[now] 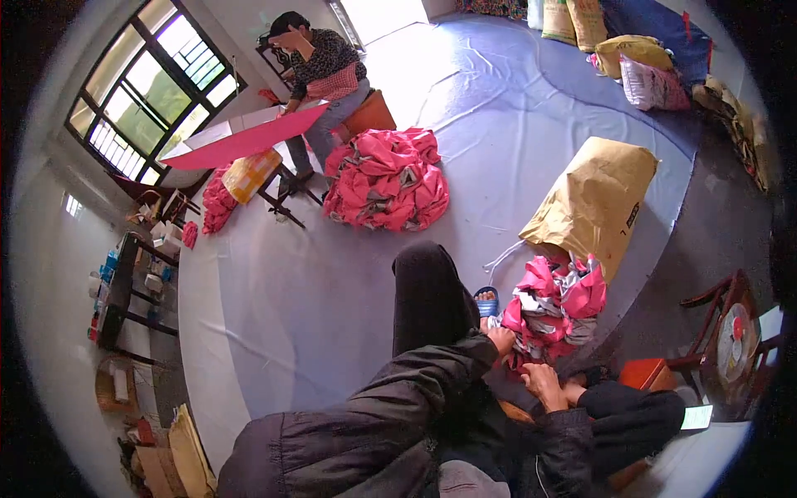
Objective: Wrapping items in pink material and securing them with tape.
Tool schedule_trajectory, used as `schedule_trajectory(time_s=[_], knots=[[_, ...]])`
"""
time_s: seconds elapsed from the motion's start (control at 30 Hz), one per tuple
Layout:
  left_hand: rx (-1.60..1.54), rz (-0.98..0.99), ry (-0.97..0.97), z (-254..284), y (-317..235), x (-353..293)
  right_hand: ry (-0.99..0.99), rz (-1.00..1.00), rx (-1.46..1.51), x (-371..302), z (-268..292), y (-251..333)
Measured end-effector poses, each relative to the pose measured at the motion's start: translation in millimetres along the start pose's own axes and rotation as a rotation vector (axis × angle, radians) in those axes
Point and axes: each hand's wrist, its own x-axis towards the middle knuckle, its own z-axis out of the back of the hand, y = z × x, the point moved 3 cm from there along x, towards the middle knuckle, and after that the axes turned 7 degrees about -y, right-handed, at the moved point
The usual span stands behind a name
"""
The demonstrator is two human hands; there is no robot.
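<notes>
Left grip point(501, 339), right grip point(545, 387), both closed on pink-grey cloth point(554, 307) (crumpled), tan sack point(594, 195) beyond

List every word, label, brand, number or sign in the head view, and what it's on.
Brown paper sack: a few dark printed characters near its right edge; not transcribed.
White-and-pink sack, upper right: printing too small and blurred to read.
Upright tan sack, top: faint printing, too small to read.
Pale rectangle, lower right: any marks too small to read.
Pink-and-grey cloth by the hands: no text visible.
</notes>
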Motion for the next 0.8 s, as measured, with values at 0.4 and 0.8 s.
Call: schedule_trajectory(time_s=[0.4,0.8], knots=[[-0.074,0.113,0.006,-15,25,13,0.115,-0.044,-0.033,11,-3,7],[0.013,0.075,-0.01,-16,15,10,0.136,-0.054,-0.02,5,0,0]])
